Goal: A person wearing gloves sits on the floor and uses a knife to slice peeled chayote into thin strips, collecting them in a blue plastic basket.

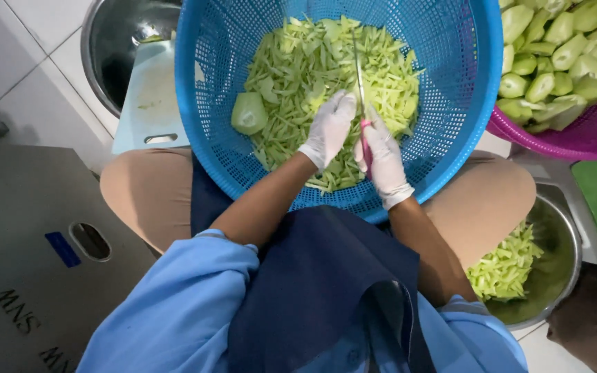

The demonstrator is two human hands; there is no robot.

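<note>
A large blue perforated basket (pixel 478 83) rests on my lap, filled with thin green vegetable strips (pixel 381 76) and one bigger pale green half piece (pixel 249 112) at its left. Both hands wear white gloves and meet over the middle of the basket. My left hand (pixel 329 128) is closed around a piece of green vegetable that is mostly hidden by the fingers. My right hand (pixel 383 157) grips a knife (pixel 358 72) by its pink handle, with the thin blade pointing away from me over the strips.
A magenta basket (pixel 589 138) of peeled green vegetable halves stands at the upper right. A steel bowl (pixel 564 235) with more strips sits at my right knee, another steel bowl (pixel 101 48) and a white cutting board (pixel 150 97) at upper left. A grey metal box (pixel 29 228) is on my left.
</note>
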